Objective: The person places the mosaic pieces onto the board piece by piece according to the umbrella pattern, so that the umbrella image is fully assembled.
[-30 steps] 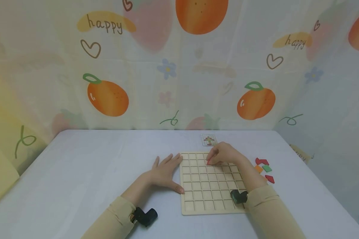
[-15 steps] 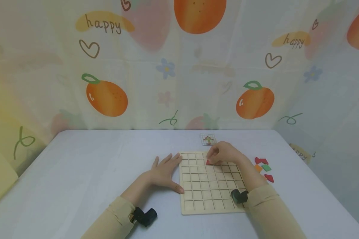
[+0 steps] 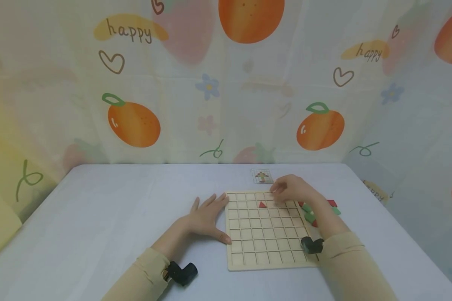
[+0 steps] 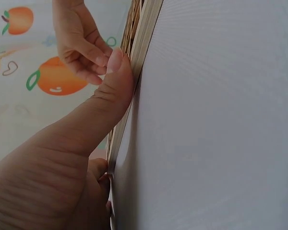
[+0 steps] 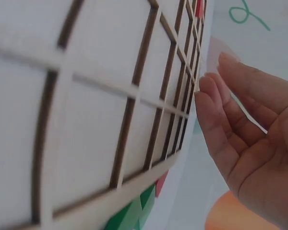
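Observation:
A wooden grid board [image 3: 263, 234] lies on the white table, and a red triangle piece [image 3: 262, 205] sits in one of its cells in the second row from the far edge. My left hand [image 3: 205, 219] is spread at the board's left side, thumb and fingertips on its edge; the left wrist view shows the thumb [image 4: 117, 72] against that edge. Over the far right part of the board is my right hand [image 3: 291, 190], its fingers loosely bent and holding nothing. In the right wrist view a gap shows between the right thumb and fingertips [image 5: 209, 88].
Several green and red pieces [image 3: 309, 216] lie right of the board, partly hidden by the right forearm. A small picture card [image 3: 262, 176] with a coloured pattern on a grid lies behind the board. A printed fabric backdrop [image 3: 211, 104] stands behind the table.
My right hand has let go of the red triangle, which now lies in its cell, and has moved right and slightly up. My left hand has stayed on the board's edge.

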`<state>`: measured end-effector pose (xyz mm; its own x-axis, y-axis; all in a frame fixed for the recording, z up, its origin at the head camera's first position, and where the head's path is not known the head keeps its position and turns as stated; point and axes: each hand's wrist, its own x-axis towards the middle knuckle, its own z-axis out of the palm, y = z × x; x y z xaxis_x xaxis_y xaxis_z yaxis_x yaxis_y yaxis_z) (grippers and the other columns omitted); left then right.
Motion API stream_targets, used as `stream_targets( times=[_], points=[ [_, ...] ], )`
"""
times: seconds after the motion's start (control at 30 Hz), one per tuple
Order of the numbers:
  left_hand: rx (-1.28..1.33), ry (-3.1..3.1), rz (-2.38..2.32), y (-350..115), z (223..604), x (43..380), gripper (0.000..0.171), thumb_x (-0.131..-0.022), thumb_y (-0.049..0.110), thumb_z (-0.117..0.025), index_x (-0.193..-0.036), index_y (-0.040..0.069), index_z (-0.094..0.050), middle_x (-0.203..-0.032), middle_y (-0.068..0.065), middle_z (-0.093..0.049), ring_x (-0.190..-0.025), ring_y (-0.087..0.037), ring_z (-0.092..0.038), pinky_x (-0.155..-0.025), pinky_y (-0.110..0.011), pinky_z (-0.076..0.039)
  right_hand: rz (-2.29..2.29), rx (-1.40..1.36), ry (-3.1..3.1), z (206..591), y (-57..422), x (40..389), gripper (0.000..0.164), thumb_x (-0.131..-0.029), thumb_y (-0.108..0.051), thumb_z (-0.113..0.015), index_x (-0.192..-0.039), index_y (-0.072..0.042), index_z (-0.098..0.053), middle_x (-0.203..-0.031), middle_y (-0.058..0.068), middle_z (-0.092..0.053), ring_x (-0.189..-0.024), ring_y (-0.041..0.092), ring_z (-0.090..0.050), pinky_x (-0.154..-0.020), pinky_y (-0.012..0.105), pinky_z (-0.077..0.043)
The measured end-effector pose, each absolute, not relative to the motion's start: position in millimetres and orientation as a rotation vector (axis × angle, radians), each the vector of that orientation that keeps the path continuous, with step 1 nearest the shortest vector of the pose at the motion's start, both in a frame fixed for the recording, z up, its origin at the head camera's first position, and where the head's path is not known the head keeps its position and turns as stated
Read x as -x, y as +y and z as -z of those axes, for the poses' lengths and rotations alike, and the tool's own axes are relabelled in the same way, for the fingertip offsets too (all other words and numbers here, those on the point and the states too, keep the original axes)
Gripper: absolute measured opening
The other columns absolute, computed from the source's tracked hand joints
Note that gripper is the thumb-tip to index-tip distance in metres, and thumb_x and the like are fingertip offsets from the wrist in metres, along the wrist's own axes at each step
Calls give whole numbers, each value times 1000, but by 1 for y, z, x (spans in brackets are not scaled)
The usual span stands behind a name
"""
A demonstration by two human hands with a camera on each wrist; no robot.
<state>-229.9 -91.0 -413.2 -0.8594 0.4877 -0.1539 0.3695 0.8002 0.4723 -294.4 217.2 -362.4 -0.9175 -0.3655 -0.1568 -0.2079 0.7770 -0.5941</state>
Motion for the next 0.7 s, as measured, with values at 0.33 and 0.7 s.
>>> stream_targets(
  times=[0.33, 0.7],
  points=[
    [-657, 2720, -641, -91, 411, 229, 122, -65, 62, -83, -159, 14, -21, -169, -1, -15, -157, -32, -8, -120, -70, 5, 808, 294, 2787, 355, 251, 293, 32, -88, -19, -72, -118, -7, -69, -114, 13, -72, -105, 26, -67, -91, 44, -57],
    [-656, 2730, -626, -90, 414, 230, 124, -64, 64, -83, -159, 14, -21, -169, -1, -15, -157, -33, -9, -120, -69, 5, 757, 142, 2893, 359, 295, 289, 34, -91, -21, -69, -120, -3, -67, -119, 20, -69, -105, 31, -63, -91, 46, -57]
  ],
)
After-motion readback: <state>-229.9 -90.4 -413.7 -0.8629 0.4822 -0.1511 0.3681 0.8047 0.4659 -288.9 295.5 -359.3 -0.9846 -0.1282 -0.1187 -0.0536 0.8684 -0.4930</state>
